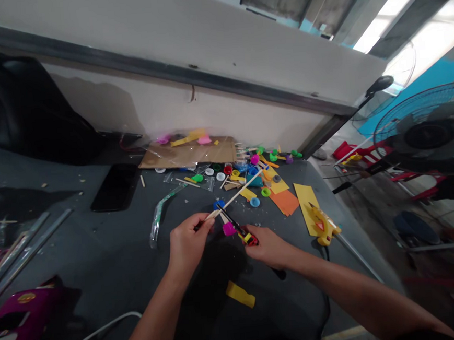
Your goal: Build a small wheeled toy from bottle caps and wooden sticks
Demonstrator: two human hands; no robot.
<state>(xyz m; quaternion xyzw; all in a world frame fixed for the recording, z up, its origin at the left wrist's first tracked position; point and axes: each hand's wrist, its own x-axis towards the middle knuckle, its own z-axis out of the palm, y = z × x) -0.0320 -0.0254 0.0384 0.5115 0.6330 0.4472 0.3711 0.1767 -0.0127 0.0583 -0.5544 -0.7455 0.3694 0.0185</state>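
My left hand (187, 241) pinches the near end of a thin wooden stick (237, 194) that slants up and to the right over the dark table (100, 253). My right hand (268, 246) grips a small tool with a black, red and yellow handle (244, 235), a cutter or pliers, whose tip meets the stick near my left fingers. A small magenta piece (229, 229) sits between the two hands, close to the tool. Both hands are closed.
Several coloured bottle caps (250, 170), orange and yellow paper pieces (288, 199) and a cardboard sheet (188, 153) lie beyond the hands. A yellow glue gun (322, 224) rests to the right, a black phone (115, 186) to the left, a yellow scrap (240, 293) nearby. A fan (428, 133) stands at right.
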